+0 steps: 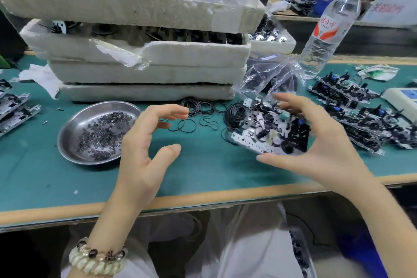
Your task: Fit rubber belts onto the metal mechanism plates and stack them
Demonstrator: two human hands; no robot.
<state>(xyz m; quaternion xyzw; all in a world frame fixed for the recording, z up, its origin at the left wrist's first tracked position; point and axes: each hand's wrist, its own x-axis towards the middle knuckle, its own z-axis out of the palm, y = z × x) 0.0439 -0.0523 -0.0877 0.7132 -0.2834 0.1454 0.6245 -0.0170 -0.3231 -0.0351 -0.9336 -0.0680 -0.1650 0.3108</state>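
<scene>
My right hand grips a metal mechanism plate with black parts, thumb under its near edge and fingers over its far side, just above the green table. My left hand hovers to the left of it with fingers loosely curved and nothing in it. Loose black rubber belts lie on the table beyond and between my hands. A row of stacked mechanism plates lies at the right, and more plates sit at the far left.
A steel dish of small black washers sits left of my left hand. Stacked foam trays fill the back. A clear plastic bag, a water bottle and a white device stand at the right.
</scene>
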